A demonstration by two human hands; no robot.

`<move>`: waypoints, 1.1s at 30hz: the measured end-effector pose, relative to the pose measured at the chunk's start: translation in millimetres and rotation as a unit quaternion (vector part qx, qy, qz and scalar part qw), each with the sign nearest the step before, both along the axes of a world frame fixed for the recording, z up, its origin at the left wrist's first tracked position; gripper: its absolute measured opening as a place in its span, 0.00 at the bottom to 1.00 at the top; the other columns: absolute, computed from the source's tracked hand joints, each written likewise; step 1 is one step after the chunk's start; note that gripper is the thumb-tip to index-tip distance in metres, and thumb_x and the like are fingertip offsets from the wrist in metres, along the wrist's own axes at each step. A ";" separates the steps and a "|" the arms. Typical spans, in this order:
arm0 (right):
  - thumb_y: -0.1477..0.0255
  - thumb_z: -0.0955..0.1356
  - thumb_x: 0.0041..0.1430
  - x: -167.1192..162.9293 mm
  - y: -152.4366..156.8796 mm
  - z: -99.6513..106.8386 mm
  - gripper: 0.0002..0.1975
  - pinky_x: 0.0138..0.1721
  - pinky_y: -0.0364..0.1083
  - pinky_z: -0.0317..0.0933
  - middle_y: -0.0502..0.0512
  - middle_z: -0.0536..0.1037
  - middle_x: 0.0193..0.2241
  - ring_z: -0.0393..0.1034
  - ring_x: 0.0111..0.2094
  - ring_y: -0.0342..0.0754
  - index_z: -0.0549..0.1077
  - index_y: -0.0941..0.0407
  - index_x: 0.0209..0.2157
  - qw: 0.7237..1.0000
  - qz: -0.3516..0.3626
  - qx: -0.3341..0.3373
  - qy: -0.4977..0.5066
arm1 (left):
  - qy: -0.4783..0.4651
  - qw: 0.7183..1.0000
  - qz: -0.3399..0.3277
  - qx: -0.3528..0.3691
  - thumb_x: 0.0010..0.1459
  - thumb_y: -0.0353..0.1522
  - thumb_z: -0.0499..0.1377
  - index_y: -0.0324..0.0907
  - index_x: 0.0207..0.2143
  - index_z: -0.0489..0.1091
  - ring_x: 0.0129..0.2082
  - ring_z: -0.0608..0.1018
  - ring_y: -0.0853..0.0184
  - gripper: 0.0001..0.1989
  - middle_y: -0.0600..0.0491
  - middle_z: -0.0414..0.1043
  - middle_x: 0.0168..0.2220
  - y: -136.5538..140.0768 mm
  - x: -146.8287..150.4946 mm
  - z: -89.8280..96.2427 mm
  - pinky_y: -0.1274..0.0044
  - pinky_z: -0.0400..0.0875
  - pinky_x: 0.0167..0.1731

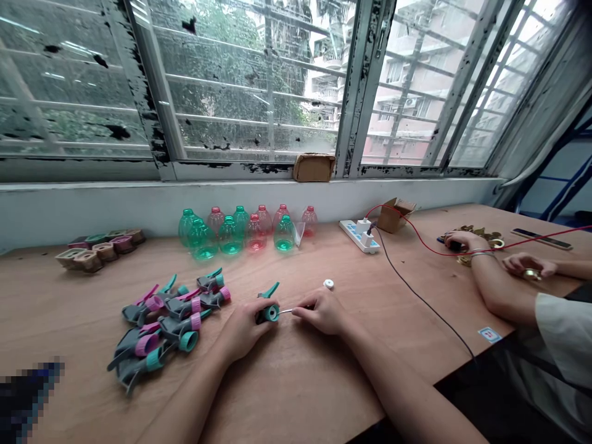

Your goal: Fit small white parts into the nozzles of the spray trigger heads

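My left hand (245, 330) is closed around a spray trigger head (271, 312) with a teal collar and teal lever. The collar's opening faces to the right. My right hand (322, 311) pinches a thin, pale rod (285, 311), whose far end reaches that opening; I cannot tell whether it is inside. Just beyond my right hand's knuckles lies a small white round piece (328, 283). Left of my left hand is a pile of grey spray trigger heads (176, 317) with pink or teal collars and levers.
Green and pink clear bottles (230, 237) stand along the wall, left of a white power strip (359, 236) with cables. Molded cartons (99, 250) sit far left. A small cardboard box (394, 214) stands behind the strip. At right, another person's hands (530, 265) handle brass-coloured parts.
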State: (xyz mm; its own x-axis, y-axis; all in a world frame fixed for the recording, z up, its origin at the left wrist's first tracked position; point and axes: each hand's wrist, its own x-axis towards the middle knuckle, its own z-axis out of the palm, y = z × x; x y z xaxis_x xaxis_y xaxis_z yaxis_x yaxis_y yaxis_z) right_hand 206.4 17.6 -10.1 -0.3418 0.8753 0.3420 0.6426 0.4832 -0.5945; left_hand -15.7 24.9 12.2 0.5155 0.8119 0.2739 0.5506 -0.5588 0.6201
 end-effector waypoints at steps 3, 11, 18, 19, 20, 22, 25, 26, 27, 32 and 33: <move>0.67 0.66 0.57 0.0 4.0 -7.3 0.12 0.22 0.40 0.50 0.51 0.78 0.20 0.64 0.20 0.40 0.81 0.57 0.28 0.999 0.002 -0.012 0.030 | -0.011 1.000 0.007 -0.006 0.49 0.28 0.58 0.44 0.41 0.74 0.39 0.76 0.63 0.15 0.53 0.77 0.39 0.2 -0.1 0.2 0.76 0.66 0.41; 0.63 0.67 0.55 1.1 8.6 -14.5 0.16 0.20 0.39 0.50 0.51 0.75 0.18 0.60 0.19 0.40 0.79 0.61 0.24 0.991 0.017 -0.069 0.114 | -0.024 0.999 0.006 -0.029 0.49 0.30 0.58 0.43 0.41 0.73 0.37 0.75 0.64 0.14 0.53 0.76 0.38 -3.5 2.8 2.9 0.77 0.66 0.38; 0.60 0.66 0.56 1.3 10.3 -15.9 0.20 0.20 0.39 0.50 0.52 0.73 0.17 0.60 0.19 0.40 0.78 0.61 0.23 0.990 0.019 -0.081 0.116 | -0.032 0.999 0.010 -0.033 0.51 0.32 0.58 0.43 0.41 0.71 0.34 0.74 0.66 0.13 0.54 0.75 0.35 -4.1 3.0 0.5 0.78 0.66 0.35; 0.60 0.66 0.56 0.7 9.1 -14.8 0.19 0.20 0.39 0.50 0.52 0.74 0.17 0.61 0.19 0.40 0.78 0.61 0.23 0.991 0.017 -0.072 0.109 | -0.030 0.999 0.011 -0.031 0.50 0.32 0.58 0.43 0.41 0.71 0.34 0.74 0.66 0.13 0.54 0.75 0.35 -4.2 3.0 0.0 0.78 0.66 0.35; 0.61 0.66 0.57 -0.1 7.4 -13.1 0.19 0.21 0.39 0.50 0.52 0.74 0.18 0.61 0.20 0.40 0.79 0.60 0.24 0.994 0.015 -0.057 0.097 | -0.027 0.999 0.013 -0.026 0.50 0.31 0.58 0.43 0.41 0.71 0.34 0.74 0.66 0.13 0.54 0.75 0.35 -4.3 3.0 -0.7 0.78 0.65 0.35; 0.63 0.65 0.58 -2.3 2.8 -8.5 0.17 0.22 0.40 0.51 0.52 0.76 0.20 0.63 0.21 0.41 0.80 0.59 0.26 0.998 0.008 -0.017 0.060 | -0.023 1.000 0.015 -0.011 0.50 0.30 0.58 0.43 0.40 0.71 0.36 0.74 0.65 0.13 0.54 0.75 0.36 -4.7 3.2 -2.3 0.78 0.65 0.36; 0.64 0.65 0.59 -5.7 -2.9 -2.8 0.14 0.26 0.40 0.53 0.52 0.78 0.24 0.66 0.24 0.41 0.81 0.55 0.30 1.000 -0.005 0.026 0.007 | -0.018 1.000 0.019 0.004 0.50 0.29 0.58 0.44 0.40 0.71 0.37 0.75 0.64 0.13 0.53 0.76 0.37 -5.6 3.7 -4.0 0.77 0.65 0.37; 0.65 0.65 0.59 -6.5 -3.6 -2.1 0.13 0.26 0.40 0.53 0.52 0.78 0.24 0.66 0.24 0.42 0.81 0.54 0.31 1.000 -0.009 0.027 0.005 | -0.018 1.000 0.022 0.004 0.50 0.29 0.58 0.44 0.40 0.71 0.37 0.75 0.64 0.13 0.53 0.76 0.37 -5.8 3.9 -4.0 0.77 0.65 0.37; 0.65 0.65 0.59 -7.0 -3.5 -2.2 0.14 0.25 0.40 0.53 0.52 0.78 0.23 0.66 0.23 0.41 0.81 0.55 0.31 1.000 -0.009 0.020 0.011 | -0.019 1.000 0.023 0.003 0.50 0.30 0.58 0.44 0.40 0.71 0.37 0.75 0.64 0.13 0.52 0.76 0.37 -6.0 4.1 -3.8 0.77 0.66 0.37; 0.63 0.65 0.58 -5.8 2.5 -9.0 0.17 0.21 0.40 0.50 0.51 0.74 0.18 0.61 0.20 0.40 0.80 0.59 0.26 0.996 0.011 -0.031 0.088 | -0.033 0.999 0.019 -0.003 0.51 0.29 0.57 0.44 0.40 0.70 0.36 0.74 0.65 0.12 0.52 0.75 0.37 -6.5 5.0 -1.0 0.77 0.66 0.37; 0.63 0.66 0.57 -5.4 3.5 -10.4 0.17 0.21 0.39 0.50 0.52 0.74 0.18 0.61 0.20 0.40 0.79 0.60 0.25 0.994 0.012 -0.036 0.099 | -0.035 0.999 0.017 -0.003 0.51 0.29 0.57 0.44 0.40 0.70 0.36 0.74 0.65 0.12 0.53 0.75 0.37 -6.7 5.1 -0.7 0.78 0.66 0.36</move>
